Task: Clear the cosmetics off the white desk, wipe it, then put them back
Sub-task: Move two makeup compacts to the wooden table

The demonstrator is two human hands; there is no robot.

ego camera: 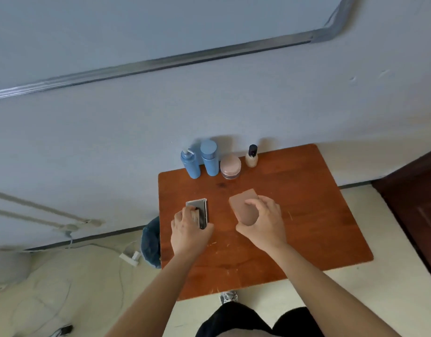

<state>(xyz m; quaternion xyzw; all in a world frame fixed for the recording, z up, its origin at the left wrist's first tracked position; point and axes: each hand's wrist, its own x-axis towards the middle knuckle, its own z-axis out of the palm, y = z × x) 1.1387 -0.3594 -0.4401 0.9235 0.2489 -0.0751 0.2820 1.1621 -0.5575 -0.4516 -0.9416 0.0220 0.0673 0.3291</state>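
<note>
On the brown table (pixel 307 215), both hands work near the front of the bottle row (pixel 209 161): left hand (pixel 189 229) fingers clamped on a mirrored compact (pixel 199 211), right hand (pixel 263 222) fingers closed around a brown case (pixel 242 207). Bottles stand against the wall.

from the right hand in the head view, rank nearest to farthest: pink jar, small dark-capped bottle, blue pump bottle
From the right hand:
1. pink jar, straight behind the hand.
2. small dark-capped bottle, back row, right end, by the wall.
3. blue pump bottle, back row, left end.
</note>
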